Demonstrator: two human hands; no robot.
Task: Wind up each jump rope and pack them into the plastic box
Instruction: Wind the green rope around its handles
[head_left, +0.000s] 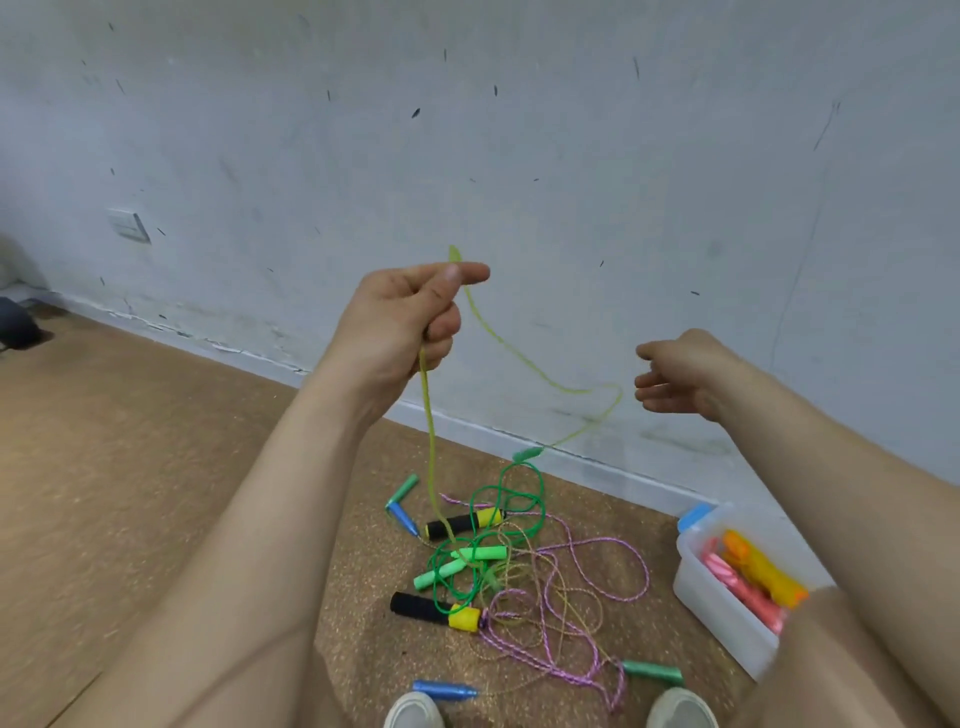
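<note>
The left hand (400, 317) is raised in front of the wall, its fingers (441, 327) curled tight round a yellow-green jump rope (427, 415), thumb pressed over the forefinger; a short end of the rope sticks up above the fist; one strand hangs straight down to the tangled pile of ropes (519, 571) on the floor near the wall's foot; the other strand arcs off to the right and drops to a green handle (527, 453) hanging in the air; the right hand (685, 371) is held just beside that arc, fingers (652, 392) loosely bent and holding nothing; the plastic box (727, 623) stands on the floor to the right of the pile, by the wall, with a pink bundle (743, 590) and an orange-yellow bundle (763, 566) inside.
</note>
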